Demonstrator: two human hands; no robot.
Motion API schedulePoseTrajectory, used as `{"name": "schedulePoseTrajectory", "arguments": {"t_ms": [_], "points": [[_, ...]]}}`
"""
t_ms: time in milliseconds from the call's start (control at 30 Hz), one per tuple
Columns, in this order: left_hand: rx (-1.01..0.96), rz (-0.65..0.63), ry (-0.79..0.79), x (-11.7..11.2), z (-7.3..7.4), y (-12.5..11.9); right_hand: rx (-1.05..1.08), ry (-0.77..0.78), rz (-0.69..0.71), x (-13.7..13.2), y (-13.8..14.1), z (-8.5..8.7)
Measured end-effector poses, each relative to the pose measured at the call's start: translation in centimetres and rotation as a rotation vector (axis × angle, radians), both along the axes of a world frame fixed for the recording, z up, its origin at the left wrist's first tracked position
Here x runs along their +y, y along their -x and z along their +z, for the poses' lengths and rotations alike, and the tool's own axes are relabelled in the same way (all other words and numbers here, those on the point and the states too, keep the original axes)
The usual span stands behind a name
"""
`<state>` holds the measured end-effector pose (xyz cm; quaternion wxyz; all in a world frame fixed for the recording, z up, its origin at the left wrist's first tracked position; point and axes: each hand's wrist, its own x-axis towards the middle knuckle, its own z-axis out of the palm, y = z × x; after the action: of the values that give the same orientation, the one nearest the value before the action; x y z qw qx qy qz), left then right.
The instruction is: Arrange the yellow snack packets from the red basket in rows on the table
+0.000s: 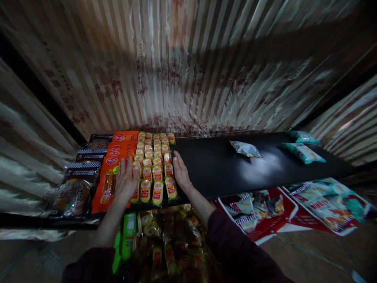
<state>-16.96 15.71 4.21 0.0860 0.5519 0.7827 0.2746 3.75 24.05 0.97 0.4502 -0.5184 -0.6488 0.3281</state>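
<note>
Yellow packs (157,172), over twenty, between two hands (127,179) (181,171)

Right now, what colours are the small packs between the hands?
Small packs: yellow and red; head view.

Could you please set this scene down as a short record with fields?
Left grip: open hand, over the right side of the orange packets
Right grip: open hand, at the right edge of the yellow packets; contact unclear
Between them: small yellow packets in rows
Far left: dark packets
To the right: black surface bearing a white packet and two teal packets
Below: green packets, among others
</note>
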Motion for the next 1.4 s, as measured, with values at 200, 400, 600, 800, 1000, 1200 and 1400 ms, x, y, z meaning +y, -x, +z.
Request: {"name": "schedulePoseTrajectory", "arguments": {"t_ms": [200,400,600,800,1000,1200,1400], "points": [[0.073,0.099,-0.194,-4.4,-1.7,-2.9,-0.128,-0.033,-0.041,-5.2,0.7,-1.1],[0.126,0.108,-0.162,-5.8,-3.5,-5.4,-0.422,-0.19,-0.07,-7.4,1.8,-1.4],[0.147,0.13,-0.187,-5.4,-3.8,-5.8,-0.542,-0.308,-0.033,-6.1,2.3,-0.8],[0.26,0.02,-0.402,-5.9,-5.3,-6.0,-0.653,-0.44,0.001,-6.7,1.2,-0.7],[0.276,-0.029,-0.445,-6.1,-6.3,-6.5,-0.739,-0.381,0.024,-9.4,0.9,-1.3],[0.273,-0.054,-0.418,-6.1,-6.4,-6.1,-0.744,-0.364,0.006,-9.7,1.8,-1.7],[0.287,-0.113,-0.418,-6.9,-6.6,-4.9,-0.74,-0.366,0.024,-10.3,1.3,-1.6]]}}
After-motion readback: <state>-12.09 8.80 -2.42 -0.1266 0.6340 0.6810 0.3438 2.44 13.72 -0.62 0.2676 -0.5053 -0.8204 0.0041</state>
